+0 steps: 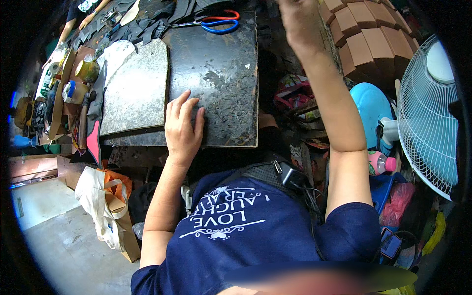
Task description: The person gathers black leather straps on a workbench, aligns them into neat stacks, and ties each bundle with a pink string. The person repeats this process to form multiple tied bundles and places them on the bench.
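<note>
My left hand (pixel 184 128) lies on the near edge of a worn black worktable (pixel 216 98), its fingers stretched out and holding nothing. The fingertips are beside the right edge of a pale, speckled flat slab (pixel 137 88). My right arm is stretched far out past the table's right side. My right hand (pixel 301 24) is at the top of the view, near some stacked brown boxes; its fingers are cut off or hidden, so what it holds does not show. Scissors (pixel 220 24) with one red and one blue handle lie at the table's far side.
Black material scraps (pixel 142 27) cover the far left of the table. Jars (pixel 87 71) and tools crowd its left side. Brown boxes (pixel 364 49), a standing fan (pixel 430 108) and a pink bottle (pixel 381 163) are on the right. Another person's arm (pixel 93 14) shows at far left.
</note>
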Motion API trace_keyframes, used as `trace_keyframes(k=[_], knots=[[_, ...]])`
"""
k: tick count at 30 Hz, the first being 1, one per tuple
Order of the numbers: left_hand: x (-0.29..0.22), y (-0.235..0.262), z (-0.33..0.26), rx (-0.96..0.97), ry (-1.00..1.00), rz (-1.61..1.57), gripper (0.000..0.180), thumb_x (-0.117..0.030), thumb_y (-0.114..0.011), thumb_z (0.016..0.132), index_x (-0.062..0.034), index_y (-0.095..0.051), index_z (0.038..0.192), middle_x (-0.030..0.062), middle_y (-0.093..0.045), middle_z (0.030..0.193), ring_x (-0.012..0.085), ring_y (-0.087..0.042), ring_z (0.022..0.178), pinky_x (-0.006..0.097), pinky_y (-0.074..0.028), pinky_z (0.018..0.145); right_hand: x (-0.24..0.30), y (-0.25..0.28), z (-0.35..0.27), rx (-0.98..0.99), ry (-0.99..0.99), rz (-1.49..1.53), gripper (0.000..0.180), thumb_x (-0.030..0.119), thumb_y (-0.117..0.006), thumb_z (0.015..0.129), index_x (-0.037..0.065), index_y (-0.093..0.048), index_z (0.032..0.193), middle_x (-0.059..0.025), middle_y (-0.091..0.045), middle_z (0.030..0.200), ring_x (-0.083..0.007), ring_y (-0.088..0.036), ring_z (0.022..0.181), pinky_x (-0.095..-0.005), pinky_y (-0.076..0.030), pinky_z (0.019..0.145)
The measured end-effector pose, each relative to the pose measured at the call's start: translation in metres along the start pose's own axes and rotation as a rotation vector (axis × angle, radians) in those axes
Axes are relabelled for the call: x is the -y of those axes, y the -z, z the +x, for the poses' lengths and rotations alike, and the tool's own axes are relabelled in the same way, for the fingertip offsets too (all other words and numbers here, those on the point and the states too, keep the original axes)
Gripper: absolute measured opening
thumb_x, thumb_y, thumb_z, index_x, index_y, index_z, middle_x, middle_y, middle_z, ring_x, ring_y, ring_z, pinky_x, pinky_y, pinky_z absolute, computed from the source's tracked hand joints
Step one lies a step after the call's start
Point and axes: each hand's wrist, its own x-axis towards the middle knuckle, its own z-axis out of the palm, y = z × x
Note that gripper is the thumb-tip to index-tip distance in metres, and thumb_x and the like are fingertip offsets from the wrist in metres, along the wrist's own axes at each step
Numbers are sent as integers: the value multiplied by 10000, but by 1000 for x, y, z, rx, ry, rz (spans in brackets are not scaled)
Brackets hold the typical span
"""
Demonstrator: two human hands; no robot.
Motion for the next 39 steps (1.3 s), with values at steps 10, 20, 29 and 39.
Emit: trace_keyframes(k=[10,20,29,39], knots=[[-6,3,6,28,-11,7,126,17,-644,786,2,-601,904,162,-641,958,336,-613,871,389,-502,779,-220,103,-32,-357,-549,29,302,191,-711,749,72,-606,1006,-30,-632,968,-164,-570,898,-346,-434,865],[-7,5,13,81,105,-10,151,58,-643,725,9,-616,866,157,-655,956,348,-630,843,415,-523,819,-386,106,-242,251,-1481,-568,672,380,-740,758,-16,-540,1263,-192,-583,1264,-329,-563,1161,-395,-437,955],[-6,5,16,95,121,3,177,73,-647,693,14,-611,856,160,-653,937,338,-636,831,420,-537,809,-476,74,-28,46,-1020,-254,548,371,-657,860,22,-519,1259,-182,-600,1152,-312,-618,956,-438,-521,773],[-8,5,17,110,132,3,168,72,-652,689,15,-618,843,155,-650,932,339,-630,819,411,-532,813,-481,117,-132,627,-1320,-412,484,407,-662,852,109,-622,1232,-90,-636,1155,-254,-595,946,-422,-499,747]])
